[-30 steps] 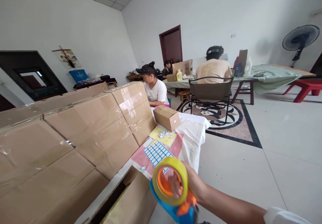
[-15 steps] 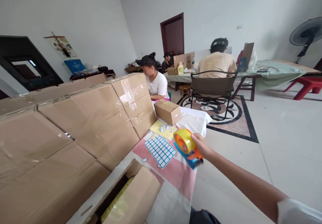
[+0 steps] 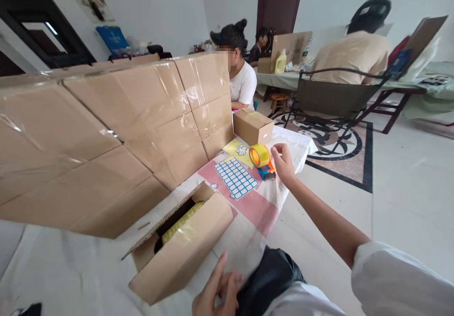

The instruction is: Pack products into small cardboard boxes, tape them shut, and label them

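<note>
My right hand (image 3: 284, 167) is just beside an orange and blue tape dispenser with a yellow roll (image 3: 260, 156), its fingers loosely bent and apart, holding nothing. The dispenser rests on the table next to a sheet of blue-bordered labels (image 3: 236, 178). Low in the view, my left hand (image 3: 218, 290) is empty, with the index finger stretched out and the others curled. In front of it lies an open cardboard box (image 3: 187, 250) with something yellow-green (image 3: 182, 222) inside, only partly visible.
Large taped cartons (image 3: 149, 117) form a wall along the left. A small closed box (image 3: 252, 126) stands farther back by a yellow sheet (image 3: 234, 149) with loose labels. A person in a white top (image 3: 243, 85) sits behind the cartons; another sits on a chair (image 3: 333, 96).
My right hand has let go of the tape dispenser, which now sits on the table. My left hand has come into view near the open box. The view has tilted down.
</note>
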A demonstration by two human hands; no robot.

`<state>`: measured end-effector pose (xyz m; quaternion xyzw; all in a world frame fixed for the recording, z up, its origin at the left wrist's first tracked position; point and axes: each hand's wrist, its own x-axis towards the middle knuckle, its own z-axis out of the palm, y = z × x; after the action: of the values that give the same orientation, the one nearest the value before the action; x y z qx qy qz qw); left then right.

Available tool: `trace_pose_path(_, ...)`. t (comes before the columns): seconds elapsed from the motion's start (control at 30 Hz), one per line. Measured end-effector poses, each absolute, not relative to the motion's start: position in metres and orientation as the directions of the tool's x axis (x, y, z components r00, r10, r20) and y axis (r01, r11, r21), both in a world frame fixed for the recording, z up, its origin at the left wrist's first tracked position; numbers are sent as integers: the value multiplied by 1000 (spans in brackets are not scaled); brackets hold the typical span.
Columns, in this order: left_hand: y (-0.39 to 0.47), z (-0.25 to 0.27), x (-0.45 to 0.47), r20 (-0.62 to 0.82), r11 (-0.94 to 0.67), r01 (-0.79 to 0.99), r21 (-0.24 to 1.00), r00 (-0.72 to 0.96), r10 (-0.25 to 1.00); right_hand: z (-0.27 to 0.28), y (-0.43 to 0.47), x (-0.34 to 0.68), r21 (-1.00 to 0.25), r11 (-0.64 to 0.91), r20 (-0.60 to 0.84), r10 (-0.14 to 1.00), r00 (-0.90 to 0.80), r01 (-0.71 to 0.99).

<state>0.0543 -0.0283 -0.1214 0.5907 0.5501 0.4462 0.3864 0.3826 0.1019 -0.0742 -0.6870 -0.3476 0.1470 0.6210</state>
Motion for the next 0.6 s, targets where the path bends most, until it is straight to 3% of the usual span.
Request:
trace_pose_path(0.07,-19,-99,58,94,-96,272,958,22,995,-62,72,348,-915,173,360,756,546,365)
trace_pose_path(0.13,-10,-80,64,124,-129,250,960,36,992,-46,46,312,-861,380,462,861,211,338)
trace_pose_path(0.23,-1,-63,72,174,-184,221,958,63,983,-22,22,268,-835,493,471,870,-148,242)
trace_pose_path(0.4,-1,-53,73,163,-159,173,972,-8,987,-4,18,232,-810,526,474,848,-238,259)
trace_pose_path(0.5,-7,-50,63,172,-147,248,958,-82,982,2,23,229,-789,557,496,826,-267,259)
trace_pose_path(0.6,-4,-45,40,433,-283,483,829,-233,871,16,34,236,-769,594,542,801,-254,235)
